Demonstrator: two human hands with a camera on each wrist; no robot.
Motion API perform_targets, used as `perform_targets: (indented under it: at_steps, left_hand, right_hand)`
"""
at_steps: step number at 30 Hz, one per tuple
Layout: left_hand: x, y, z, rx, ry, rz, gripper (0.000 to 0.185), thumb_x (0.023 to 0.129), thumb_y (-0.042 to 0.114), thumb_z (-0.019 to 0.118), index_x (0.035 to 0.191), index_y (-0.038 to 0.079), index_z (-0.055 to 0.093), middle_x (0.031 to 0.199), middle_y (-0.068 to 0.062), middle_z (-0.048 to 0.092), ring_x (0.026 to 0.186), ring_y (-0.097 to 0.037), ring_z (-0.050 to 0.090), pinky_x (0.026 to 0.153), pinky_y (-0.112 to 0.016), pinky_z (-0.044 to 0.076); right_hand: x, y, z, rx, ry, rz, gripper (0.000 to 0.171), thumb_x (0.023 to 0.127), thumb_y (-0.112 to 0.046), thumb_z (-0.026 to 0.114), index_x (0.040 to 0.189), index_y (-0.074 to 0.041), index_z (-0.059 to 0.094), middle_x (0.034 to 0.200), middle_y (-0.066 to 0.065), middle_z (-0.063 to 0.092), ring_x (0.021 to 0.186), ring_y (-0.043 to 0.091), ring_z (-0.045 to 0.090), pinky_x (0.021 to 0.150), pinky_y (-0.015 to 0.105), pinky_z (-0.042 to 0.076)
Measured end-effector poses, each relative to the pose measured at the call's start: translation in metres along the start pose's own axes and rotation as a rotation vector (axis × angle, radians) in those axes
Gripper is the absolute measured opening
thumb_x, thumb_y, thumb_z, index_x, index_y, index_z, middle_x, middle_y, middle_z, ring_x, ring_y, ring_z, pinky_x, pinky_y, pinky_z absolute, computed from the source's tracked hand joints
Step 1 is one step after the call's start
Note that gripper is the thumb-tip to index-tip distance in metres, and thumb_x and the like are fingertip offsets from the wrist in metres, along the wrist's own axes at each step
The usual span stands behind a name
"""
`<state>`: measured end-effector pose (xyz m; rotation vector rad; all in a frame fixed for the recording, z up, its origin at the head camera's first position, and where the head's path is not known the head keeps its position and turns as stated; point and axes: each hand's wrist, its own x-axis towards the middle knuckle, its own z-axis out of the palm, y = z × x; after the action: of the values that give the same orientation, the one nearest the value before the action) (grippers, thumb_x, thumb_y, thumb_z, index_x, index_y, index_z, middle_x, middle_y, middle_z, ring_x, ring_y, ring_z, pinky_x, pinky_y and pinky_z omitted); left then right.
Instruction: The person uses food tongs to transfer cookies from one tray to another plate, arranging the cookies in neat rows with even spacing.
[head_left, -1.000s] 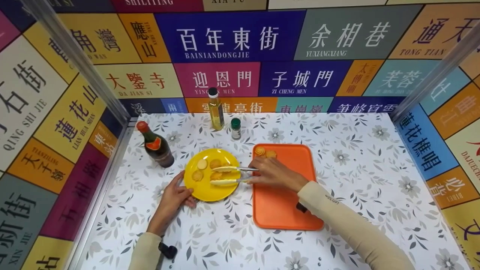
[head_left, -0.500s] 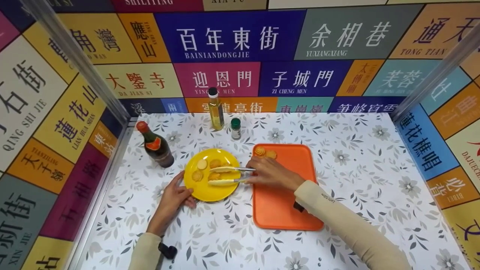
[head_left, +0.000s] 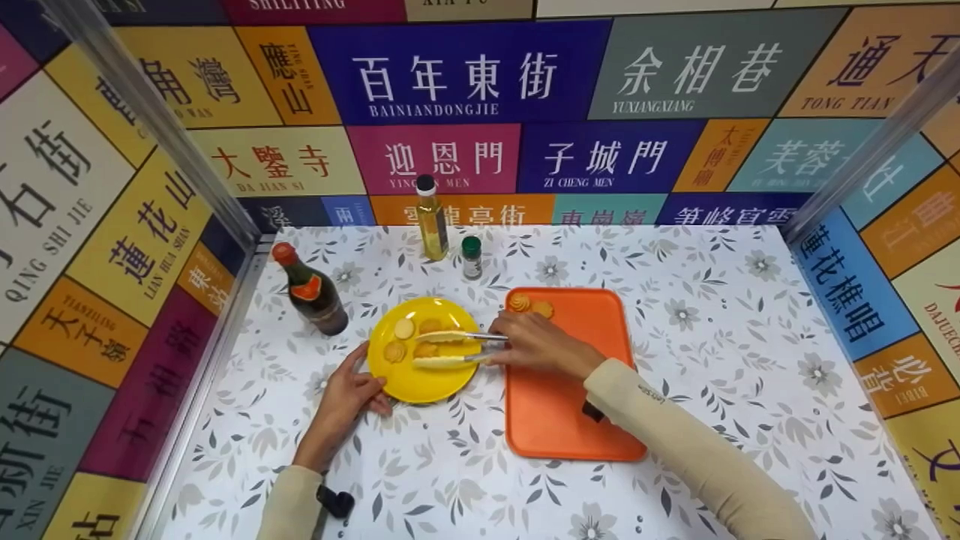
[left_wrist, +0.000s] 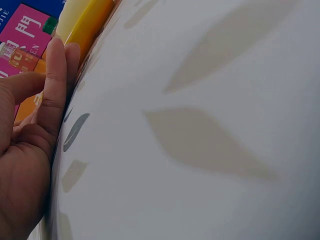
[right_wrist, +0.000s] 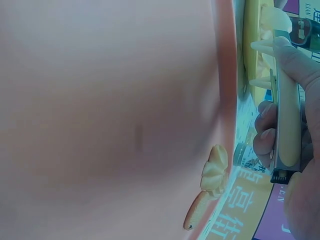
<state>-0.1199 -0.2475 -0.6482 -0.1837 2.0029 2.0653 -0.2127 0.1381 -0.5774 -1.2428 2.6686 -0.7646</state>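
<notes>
The right hand (head_left: 541, 346) grips tongs (head_left: 457, 349) whose open tips lie over cookies (head_left: 420, 340) on the yellow plate (head_left: 420, 386), left of the orange tray (head_left: 577, 420). The left hand (head_left: 346, 394) rests on the table, fingers relaxed, touching the plate's near-left rim. Two more cookies (head_left: 529, 305) lie at the tray's far-left corner.

Right of the right hand (head_left: 541, 346), the orange tray (head_left: 585, 420) lies mostly bare, and beyond it the tabletop (head_left: 712, 315) gives open passage. Past the left hand (head_left: 346, 396), a dark bottle (head_left: 311, 291) stands in the way; an oil bottle (head_left: 432, 218) and small jar (head_left: 471, 257) block the far side.
</notes>
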Motion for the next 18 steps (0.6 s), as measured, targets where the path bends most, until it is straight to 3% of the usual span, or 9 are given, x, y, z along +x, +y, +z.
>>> perform_targets:
  at_steps: [18]
  left_hand:
    - [-0.001, 0.001, 0.001, -0.01, 0.003, 0.007, 0.079, 0.109, 0.003, 0.068, 0.175, 0.02, 0.029, 0.09, -0.03, 0.075, 0.066, -0.031, 0.076, 0.064, -0.041, 0.069]
  right_hand:
    - [0.013, -0.006, -0.005, -0.039, -0.033, -0.025, 0.05, 0.096, -0.043, 0.087, 0.121, 0.0, 0.079, 0.107, 0.013, 0.074, 0.084, 0.021, 0.064, 0.073, 0.037, 0.06]
